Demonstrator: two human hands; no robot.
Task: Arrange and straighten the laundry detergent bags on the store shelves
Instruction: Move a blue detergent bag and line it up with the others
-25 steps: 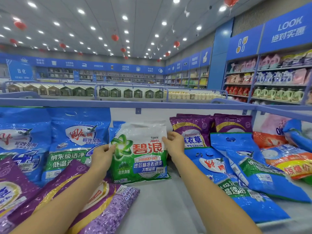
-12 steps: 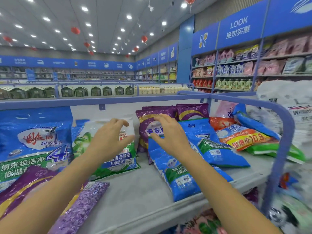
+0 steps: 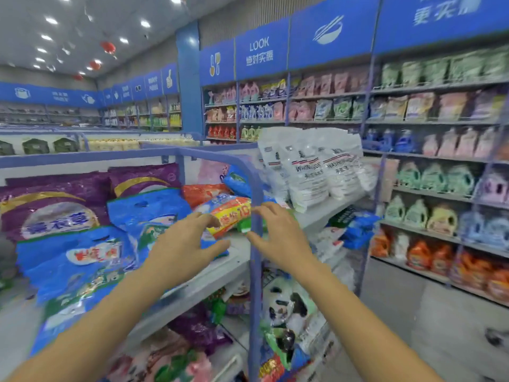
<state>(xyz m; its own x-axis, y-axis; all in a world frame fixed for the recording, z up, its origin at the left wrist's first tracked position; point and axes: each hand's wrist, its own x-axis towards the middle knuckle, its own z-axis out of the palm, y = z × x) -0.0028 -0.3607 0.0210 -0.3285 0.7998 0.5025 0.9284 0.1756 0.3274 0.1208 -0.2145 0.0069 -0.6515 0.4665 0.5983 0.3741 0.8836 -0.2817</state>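
the green-and-white bag has been released and lost from view; the left hand (image 3: 184, 244) and right hand (image 3: 278, 236) have been moved rightward, fingers spread, towards the orange bag (image 3: 230, 213) by the blue post (image 3: 258, 271).

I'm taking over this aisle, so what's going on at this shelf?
A person is tidying detergent bags on a store shelf. The left hand and right hand, both open and holding nothing, reach toward the orange and yellow bag lying near the blue corner post. Blue bags lie askew to its left, purple bags behind them.
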